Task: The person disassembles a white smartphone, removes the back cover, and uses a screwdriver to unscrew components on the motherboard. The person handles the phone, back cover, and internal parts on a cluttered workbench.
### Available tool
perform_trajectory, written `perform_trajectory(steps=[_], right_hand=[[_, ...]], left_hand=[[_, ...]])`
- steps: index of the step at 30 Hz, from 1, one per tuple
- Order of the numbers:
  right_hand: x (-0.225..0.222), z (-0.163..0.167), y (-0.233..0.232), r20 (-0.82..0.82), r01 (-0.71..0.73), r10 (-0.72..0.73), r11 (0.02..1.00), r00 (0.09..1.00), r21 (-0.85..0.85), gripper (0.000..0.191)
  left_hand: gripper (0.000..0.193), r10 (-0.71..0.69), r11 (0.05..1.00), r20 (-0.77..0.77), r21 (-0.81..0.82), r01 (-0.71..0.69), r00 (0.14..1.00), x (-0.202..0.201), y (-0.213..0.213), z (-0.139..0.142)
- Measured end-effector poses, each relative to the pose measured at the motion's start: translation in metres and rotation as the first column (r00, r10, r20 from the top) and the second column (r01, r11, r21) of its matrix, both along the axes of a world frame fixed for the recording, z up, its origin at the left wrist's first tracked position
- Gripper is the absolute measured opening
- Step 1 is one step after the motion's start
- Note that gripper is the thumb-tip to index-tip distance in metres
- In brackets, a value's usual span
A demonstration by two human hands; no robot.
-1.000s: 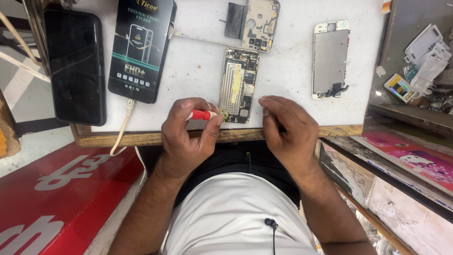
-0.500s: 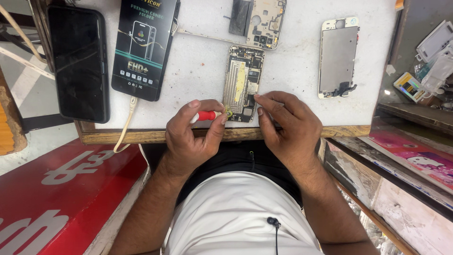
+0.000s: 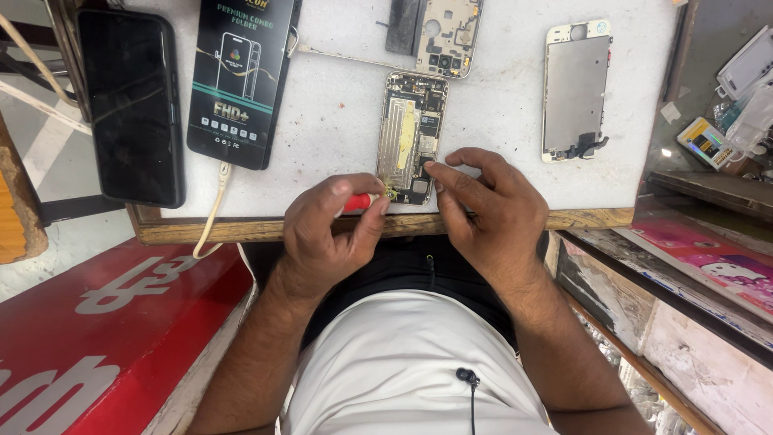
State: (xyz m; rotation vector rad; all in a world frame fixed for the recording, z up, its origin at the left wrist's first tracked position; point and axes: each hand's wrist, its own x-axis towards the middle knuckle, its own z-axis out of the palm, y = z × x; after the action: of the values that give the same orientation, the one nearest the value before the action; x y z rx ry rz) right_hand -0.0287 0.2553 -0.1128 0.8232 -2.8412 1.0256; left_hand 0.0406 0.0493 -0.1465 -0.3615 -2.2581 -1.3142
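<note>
On the white work mat (image 3: 338, 121), near its front edge, lies the opened phone (image 3: 411, 137). The left hand (image 3: 326, 234) pinches a small red screwdriver (image 3: 360, 202) at its bottom corner, while the right hand (image 3: 491, 211) presses fingertips on it. A slip could scratch the tiny parts.

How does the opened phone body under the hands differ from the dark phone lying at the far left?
The opened phone body shows its insides, metal shields and small parts; the dark phone is closed, showing only a black glossy face. The opened one lies on the white worktop by the near edge, with the left hand holding a red-handled tool at it and the right hand touching it; the dark one lies untouched. Both lie flat, lengthwise.
</note>
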Motion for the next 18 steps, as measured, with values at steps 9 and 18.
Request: perform_trajectory(steps=[9, 18], right_hand=[[0.001, 0.002, 0.003, -0.005, -0.004, 0.004, 1.0, 1.0, 0.015, 0.03], [0.007, 0.005, 0.006, -0.018, -0.029, 0.029, 0.999, 0.999, 0.017, 0.03]], left_hand=[[0.029, -0.058, 0.923, 0.153, -0.369, 0.111, 0.987, -0.001, 0.012, 0.073], [0.017, 0.005, 0.907, 0.167, -0.416, 0.066, 0.986, -0.004, 0.01, 0.104]])
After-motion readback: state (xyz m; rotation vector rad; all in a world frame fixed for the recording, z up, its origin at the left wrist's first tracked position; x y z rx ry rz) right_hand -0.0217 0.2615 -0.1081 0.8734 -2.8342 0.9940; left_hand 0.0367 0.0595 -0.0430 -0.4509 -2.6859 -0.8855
